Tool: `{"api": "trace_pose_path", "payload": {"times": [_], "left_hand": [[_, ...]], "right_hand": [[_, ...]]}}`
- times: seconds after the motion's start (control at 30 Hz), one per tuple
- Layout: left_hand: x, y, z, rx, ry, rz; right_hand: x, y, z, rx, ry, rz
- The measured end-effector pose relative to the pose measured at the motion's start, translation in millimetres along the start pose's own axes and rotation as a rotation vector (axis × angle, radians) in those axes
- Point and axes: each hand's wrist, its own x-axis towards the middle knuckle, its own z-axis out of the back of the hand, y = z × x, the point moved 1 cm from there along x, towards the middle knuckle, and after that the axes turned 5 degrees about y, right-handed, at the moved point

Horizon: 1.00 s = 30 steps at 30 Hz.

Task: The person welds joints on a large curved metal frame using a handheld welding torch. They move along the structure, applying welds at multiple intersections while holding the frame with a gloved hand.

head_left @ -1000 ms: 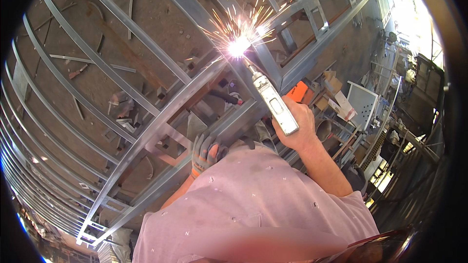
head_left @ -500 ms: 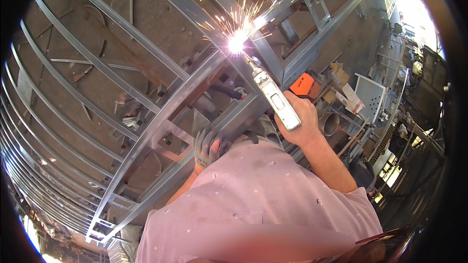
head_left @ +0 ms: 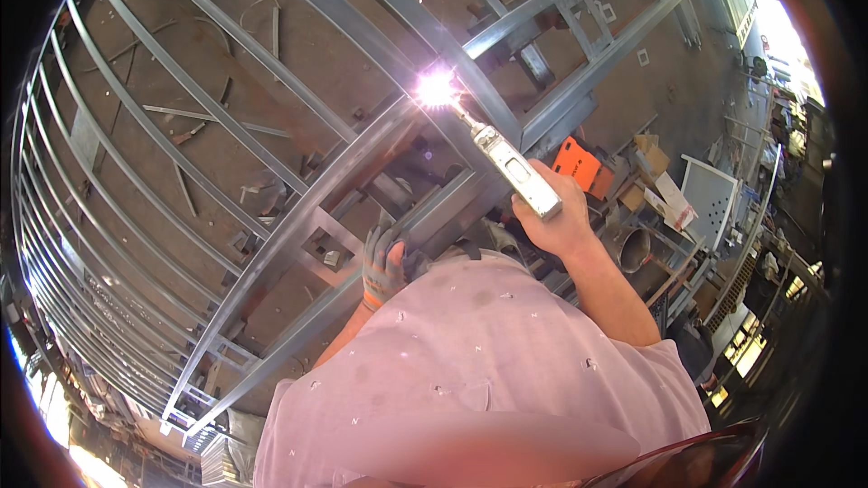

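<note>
My right hand (head_left: 558, 217), bare, grips a white handheld welding torch (head_left: 515, 172). Its narrow tip points up and left to a bright glow (head_left: 437, 89) at a joint of the metal frame (head_left: 362, 146); the glare hides the joint itself. Lower left, close to my body, my left hand (head_left: 383, 269) wears a grey glove with an orange cuff. Its fingers are curled at the frame's near bar (head_left: 438, 214), and part of the hand is hidden by shadow and the bar.
Long curved metal bars (head_left: 226, 117) fan out to the left above a brown floor (head_left: 271, 0) with scattered offcuts. To the right are an orange box (head_left: 580, 167), cardboard boxes (head_left: 653, 155), a metal cylinder (head_left: 635, 249) and a pale perforated panel (head_left: 708, 190).
The big spray of sparks has shrunk to a compact glow. The torch tip stays at about the same joint. My view has shifted slightly; both hands keep their holds.
</note>
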Motion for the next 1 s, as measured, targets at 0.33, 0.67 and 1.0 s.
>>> {"api": "trace_pose_path", "payload": {"times": [0.33, 0.67, 1.0], "left_hand": [[7.8, -12.0, -4.4, 0.113, -0.046, -0.011], [1.1, -6.0, -1.7, 0.224, -0.051, 0.097], [-66.6, -100.4, 2.1, 0.261, -0.197, 0.305]], "right_hand": [[10.4, -45.0, -6.2, 0.068, -0.017, 0.113], [38.5, -71.9, -9.2, -0.01, 0.046, 0.152], [-61.6, -207.1, 46.8, 0.496, -0.006, 0.158]]}}
